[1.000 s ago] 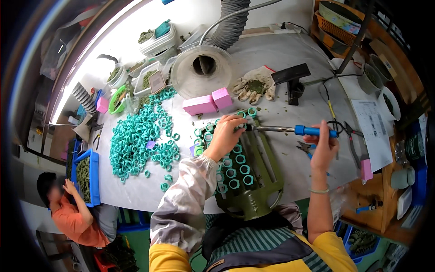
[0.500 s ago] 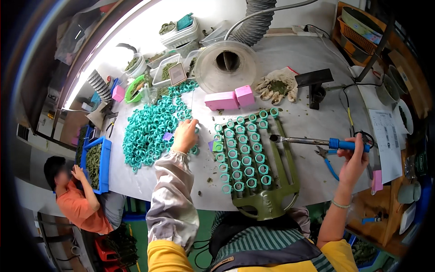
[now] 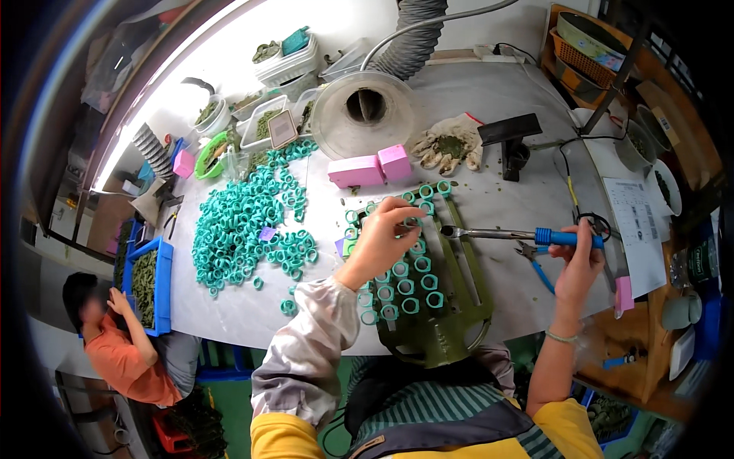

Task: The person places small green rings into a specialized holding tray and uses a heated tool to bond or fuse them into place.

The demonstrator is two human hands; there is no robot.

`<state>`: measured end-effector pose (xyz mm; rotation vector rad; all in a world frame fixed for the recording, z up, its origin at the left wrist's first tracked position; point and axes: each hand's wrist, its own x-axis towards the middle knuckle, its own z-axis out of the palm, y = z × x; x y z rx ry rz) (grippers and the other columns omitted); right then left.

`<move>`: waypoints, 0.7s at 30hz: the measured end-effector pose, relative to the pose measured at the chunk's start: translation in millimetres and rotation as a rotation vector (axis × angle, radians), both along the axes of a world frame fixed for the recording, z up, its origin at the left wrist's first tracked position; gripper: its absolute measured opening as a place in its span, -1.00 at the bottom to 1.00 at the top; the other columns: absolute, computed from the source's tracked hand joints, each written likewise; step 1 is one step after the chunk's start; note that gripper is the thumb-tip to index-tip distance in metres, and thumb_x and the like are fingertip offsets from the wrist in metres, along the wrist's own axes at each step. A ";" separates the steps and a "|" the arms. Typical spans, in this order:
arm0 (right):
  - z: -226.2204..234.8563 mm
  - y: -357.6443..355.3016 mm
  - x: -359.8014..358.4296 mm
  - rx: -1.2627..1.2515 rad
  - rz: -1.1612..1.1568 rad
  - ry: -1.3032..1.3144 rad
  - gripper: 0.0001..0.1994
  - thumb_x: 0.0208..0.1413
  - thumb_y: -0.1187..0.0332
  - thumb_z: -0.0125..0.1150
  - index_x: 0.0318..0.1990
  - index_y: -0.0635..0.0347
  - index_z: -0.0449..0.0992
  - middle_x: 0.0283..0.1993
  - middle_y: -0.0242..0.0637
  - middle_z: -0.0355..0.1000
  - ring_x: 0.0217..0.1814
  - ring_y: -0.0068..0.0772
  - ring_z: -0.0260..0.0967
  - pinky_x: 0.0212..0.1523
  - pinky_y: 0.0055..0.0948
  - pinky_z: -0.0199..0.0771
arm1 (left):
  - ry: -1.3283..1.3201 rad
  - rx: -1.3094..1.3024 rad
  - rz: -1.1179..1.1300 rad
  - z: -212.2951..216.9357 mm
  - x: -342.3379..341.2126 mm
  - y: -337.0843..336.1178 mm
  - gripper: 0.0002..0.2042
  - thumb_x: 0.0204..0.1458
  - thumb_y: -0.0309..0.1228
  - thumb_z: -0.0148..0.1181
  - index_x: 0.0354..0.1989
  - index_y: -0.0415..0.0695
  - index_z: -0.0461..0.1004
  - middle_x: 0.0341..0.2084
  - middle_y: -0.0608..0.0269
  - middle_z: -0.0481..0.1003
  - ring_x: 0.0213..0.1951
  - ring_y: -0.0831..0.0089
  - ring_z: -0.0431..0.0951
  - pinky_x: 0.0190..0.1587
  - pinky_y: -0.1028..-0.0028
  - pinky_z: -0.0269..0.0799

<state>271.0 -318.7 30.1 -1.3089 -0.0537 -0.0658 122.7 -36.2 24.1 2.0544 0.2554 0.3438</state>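
Note:
My left hand (image 3: 388, 233) is over the olive-green slotted rack (image 3: 447, 336), thumb and fingers pinched together. Whatever sits between those fingertips cannot be told apart from the teal rings (image 3: 410, 306) standing in rows on the rack's left part. My right hand (image 3: 579, 264) grips the blue handle of a soldering iron (image 3: 497, 233). Its metal shaft points left and its spoon-shaped tip hovers above the rack's bars, close to the left fingers. A large heap of loose teal rings (image 3: 237, 229) lies to the left. My left hand and forearm hide part of the ring rows.
Two pink blocks (image 3: 355, 172) and a soiled glove (image 3: 447, 145) lie behind the rack. Blue-handled pliers (image 3: 539, 268) rest under the iron. A clear funnel (image 3: 329, 118) on a grey duct stands at the back. A co-worker (image 3: 130, 344) sits at left by a blue bin (image 3: 163, 287).
My left hand has moved right, from the edge of the ring heap to above the rack. The right hand still holds the iron in nearly the same place. The whole view has shifted slightly.

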 end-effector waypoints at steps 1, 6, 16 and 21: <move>0.1 1.4 -0.6 0.000 0.007 0.003 -0.62 0.19 0.11 0.24 -0.43 0.31 0.55 -0.48 -0.24 0.52 -0.61 -0.48 0.49 -0.52 -0.60 0.50 | -0.032 0.106 -0.009 -4.9 5.8 -4.8 -0.74 0.04 -0.63 0.20 -0.07 -0.19 0.55 -0.12 0.23 0.42 -0.19 0.42 0.53 -0.14 0.50 0.51; -10.3 8.9 -0.5 0.040 0.026 0.005 -0.63 0.21 0.14 0.21 -0.43 0.32 0.55 -0.48 -0.25 0.53 -0.61 -0.44 0.50 -0.50 -0.56 0.52 | -0.097 0.462 -0.008 -26.1 25.5 -15.3 -0.73 -0.04 -0.55 0.29 -0.11 -0.15 0.58 -0.11 0.15 0.52 -0.03 0.11 0.45 0.06 0.26 0.37; -0.4 -5.8 2.7 -0.009 -0.029 -0.058 -0.63 0.20 0.12 0.22 -0.45 0.29 0.56 -0.47 -0.26 0.53 -0.67 -0.51 0.43 -0.57 -0.60 0.44 | -0.090 0.468 -0.084 -27.8 27.7 -12.3 -0.70 -0.07 -0.56 0.30 -0.09 -0.17 0.56 -0.10 0.12 0.53 -0.02 0.07 0.45 0.05 0.25 0.39; 3.6 -13.1 2.1 0.043 -0.047 0.005 -0.65 0.17 0.14 0.26 -0.48 0.27 0.55 -0.49 -0.28 0.52 -0.69 -0.52 0.41 -0.60 -0.63 0.45 | -0.078 0.270 0.283 -23.1 -10.2 62.7 -0.88 0.00 -0.51 0.27 -0.27 -0.23 0.54 -0.28 0.06 0.51 -0.20 0.12 0.52 -0.12 0.28 0.45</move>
